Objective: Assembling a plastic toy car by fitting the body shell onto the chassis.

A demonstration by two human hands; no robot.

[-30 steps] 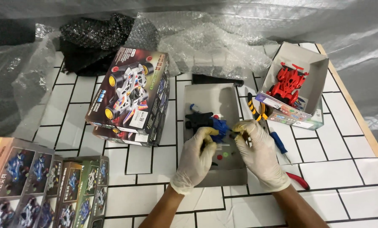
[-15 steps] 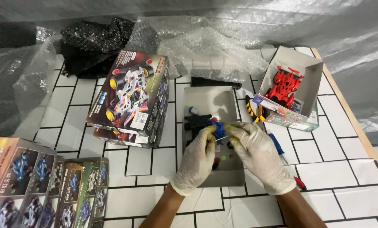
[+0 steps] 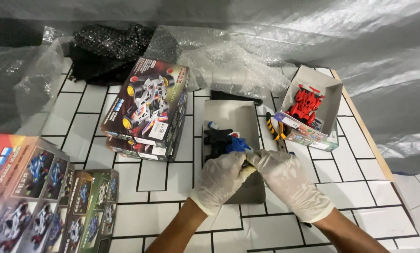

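Head view, the only one we have, looks down on a white tiled tabletop point(image 3: 149, 178). Both our gloved hands meet over a grey open box tray point(image 3: 231, 115). Our left hand point(image 3: 219, 180) and right hand point(image 3: 285, 180) are pinched together on a small part at their fingertips, too hidden to name. Just beyond them, inside the tray, lies the blue and black toy car chassis point(image 3: 226, 140), touching or nearly touching our fingers; we cannot tell which.

We judge the chassis to be light, stiff plastic with thin clips and small fittings that could snap, and smooth under gloves. The best hold looks to be along its sturdier side rails, not the protruding blue pieces.

To the right stands an open box with a red toy car point(image 3: 306, 103) inside, and yellow-handled pliers point(image 3: 274, 127) lie between it and the tray. To the left sits a stack of printed kit boxes point(image 3: 146, 110), with more boxes point(image 3: 45, 197) at the near left corner. Bubble wrap point(image 3: 228, 56) lies behind the tray.
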